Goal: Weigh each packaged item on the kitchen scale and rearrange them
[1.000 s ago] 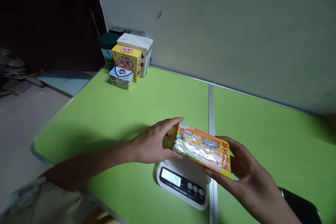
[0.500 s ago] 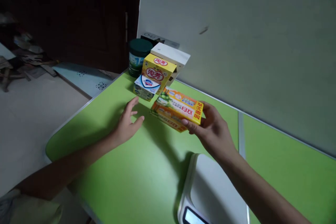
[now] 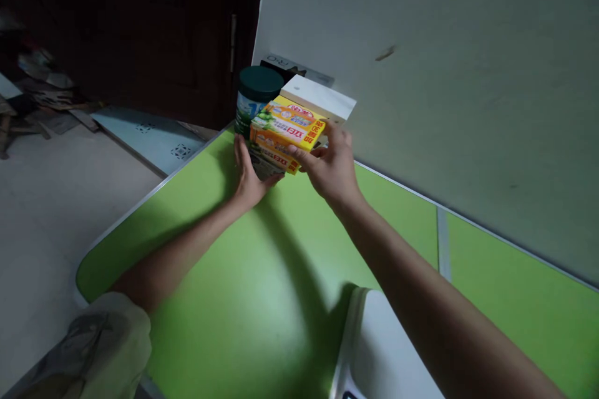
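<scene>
In the head view my right hand [image 3: 334, 165] grips the right end of a yellow and orange soap box [image 3: 286, 132] printed with green fruit. That box is over a small soap box [image 3: 264, 165], mostly covered now. My left hand [image 3: 250, 184] is closed around the small box, fingers along its left side and thumb across the front. Just behind stands a yellow carton [image 3: 290, 101], largely hidden by the held box. Whether the held box rests on the small one I cannot tell.
A green-lidded tub [image 3: 259, 84] and a white box [image 3: 321, 96] stand behind the cartons, near the wall [image 3: 444, 75]. A white kitchen scale [image 3: 388, 349] lies at the front of the green table [image 3: 224, 299], partly under my right forearm.
My right hand has carried the yellow and orange soap box up and left, over the small box. My left hand has moved forward and closed around the small box.
</scene>
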Motion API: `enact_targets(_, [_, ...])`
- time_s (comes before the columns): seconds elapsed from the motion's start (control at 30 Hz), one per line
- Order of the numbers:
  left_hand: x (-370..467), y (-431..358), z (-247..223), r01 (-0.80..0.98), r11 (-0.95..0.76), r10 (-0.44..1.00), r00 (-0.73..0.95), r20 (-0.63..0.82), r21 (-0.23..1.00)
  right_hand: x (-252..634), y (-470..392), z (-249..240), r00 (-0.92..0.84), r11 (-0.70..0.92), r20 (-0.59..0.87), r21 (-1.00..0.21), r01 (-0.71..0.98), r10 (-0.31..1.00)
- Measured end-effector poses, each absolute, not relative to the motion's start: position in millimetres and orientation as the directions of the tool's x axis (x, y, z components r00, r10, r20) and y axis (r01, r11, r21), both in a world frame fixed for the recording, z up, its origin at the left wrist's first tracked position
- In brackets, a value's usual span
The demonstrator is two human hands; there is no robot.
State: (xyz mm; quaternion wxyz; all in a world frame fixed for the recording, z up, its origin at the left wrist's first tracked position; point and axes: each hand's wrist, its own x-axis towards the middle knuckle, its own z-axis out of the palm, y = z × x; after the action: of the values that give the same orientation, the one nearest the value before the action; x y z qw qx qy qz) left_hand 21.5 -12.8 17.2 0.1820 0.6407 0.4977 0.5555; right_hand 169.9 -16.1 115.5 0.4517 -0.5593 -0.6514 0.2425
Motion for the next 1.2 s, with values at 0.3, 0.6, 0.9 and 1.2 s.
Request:
enact_targets(0.3, [23,-4,8,0.332,-0.455,0.873,-0.018,0.488,0.826,176,-28,111,-0.060,0.357,0.425,-0.665,0.655,0.903])
enact_targets(0.6, [22,-2,9,0.327,-0.516,0.835,-0.016,0.550,0.792,171,-27,106,-0.071,0.379,0.438,-0.672,0.636,0.896])
enact_targets(0.9, [33,-19,10,0.386,-0.285,0.911,-0.176,0.373,0.878,182,-16,121,-0.084,0.365,0.416,-0.663,0.654,0.906])
enact_targets(1.2, [41,-18,18,0.438,-0.147,0.932,-0.238,0.272,0.887,171,-20,129,-0.087,0.289,0.322,-0.658,0.695,0.943])
